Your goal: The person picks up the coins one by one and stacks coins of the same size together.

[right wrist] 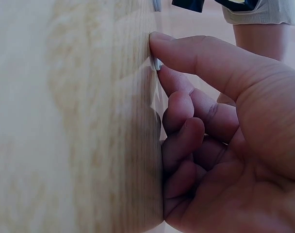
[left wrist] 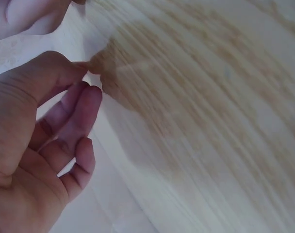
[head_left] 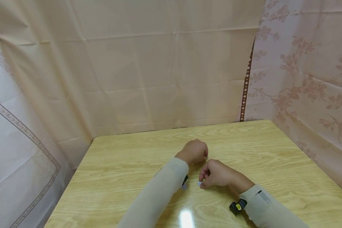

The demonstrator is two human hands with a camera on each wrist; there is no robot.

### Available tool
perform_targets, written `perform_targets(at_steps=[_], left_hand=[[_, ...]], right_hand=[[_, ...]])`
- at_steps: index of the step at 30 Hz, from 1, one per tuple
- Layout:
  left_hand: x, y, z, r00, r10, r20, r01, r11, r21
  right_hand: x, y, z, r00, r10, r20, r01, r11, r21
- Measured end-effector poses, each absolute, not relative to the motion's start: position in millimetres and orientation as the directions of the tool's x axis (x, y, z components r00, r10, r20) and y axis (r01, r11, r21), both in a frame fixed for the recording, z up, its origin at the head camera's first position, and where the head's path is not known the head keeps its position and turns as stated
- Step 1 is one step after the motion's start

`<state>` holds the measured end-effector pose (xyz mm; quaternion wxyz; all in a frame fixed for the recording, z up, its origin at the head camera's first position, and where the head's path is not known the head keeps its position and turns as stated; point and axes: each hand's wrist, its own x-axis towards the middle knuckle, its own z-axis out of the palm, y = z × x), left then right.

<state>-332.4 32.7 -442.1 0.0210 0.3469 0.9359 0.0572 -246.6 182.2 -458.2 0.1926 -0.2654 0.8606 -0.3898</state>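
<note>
In the head view my right hand (head_left: 216, 173) is low over the wooden table, thumb and index finger at a small whitish disc (head_left: 199, 183). The right wrist view shows the edge of this thin disc (right wrist: 157, 63) pinched between them, close against the tabletop; the other fingers curl beneath. Farther back, my left hand (head_left: 194, 151) bends down to the table. In the left wrist view its thumb and fingertips (left wrist: 93, 99) come together at the surface; whether something small lies between them is hidden. A second pale disc (head_left: 184, 186) lies beside the left forearm.
The light wood table (head_left: 125, 164) ends at a beige curtain (head_left: 159, 79) behind and a flowered curtain (head_left: 307, 79) on the right. Black wrist devices, one of them the right camera (head_left: 238, 205), stick out from the sleeves. The left forearm crosses the table's middle.
</note>
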Motion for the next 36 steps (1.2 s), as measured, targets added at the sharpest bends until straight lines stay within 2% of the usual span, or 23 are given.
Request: perform_targets(at_steps=[5, 11, 22, 27, 33, 36], left_hand=[[-331.6, 30.6, -441.7, -0.736, 0.677, 0.001, 0.672, 0.731, 0.116], [-333.1, 27.6, -441.1, -0.717, 0.697, 0.006, 0.684, 0.702, 0.200], [-336.0, 21.5, -441.2, -0.744, 0.668, 0.014, 0.650, 0.720, 0.242], [-336.1, 17.5, -439.6, -0.751, 0.658, 0.055, 0.635, 0.698, 0.330], [-333.1, 11.4, -436.5, -0.787, 0.612, 0.078, 0.557, 0.650, 0.518], [-332.1, 8.8, -435.3, -0.801, 0.594, 0.082, 0.526, 0.632, 0.569]], right_hand=[[-246.1, 182.3, -457.7, -0.784, -0.608, -0.126, -0.306, 0.555, -0.774], [-246.8, 182.7, -458.4, -0.785, -0.607, -0.122, -0.307, 0.553, -0.774], [-246.6, 183.0, -459.1, -0.790, -0.601, -0.124, -0.295, 0.549, -0.782], [-246.7, 183.5, -459.3, -0.788, -0.602, -0.126, -0.289, 0.543, -0.788], [-247.5, 184.0, -460.3, -0.786, -0.605, -0.124, -0.287, 0.536, -0.794], [-248.3, 183.7, -460.5, -0.785, -0.607, -0.123, -0.291, 0.536, -0.792]])
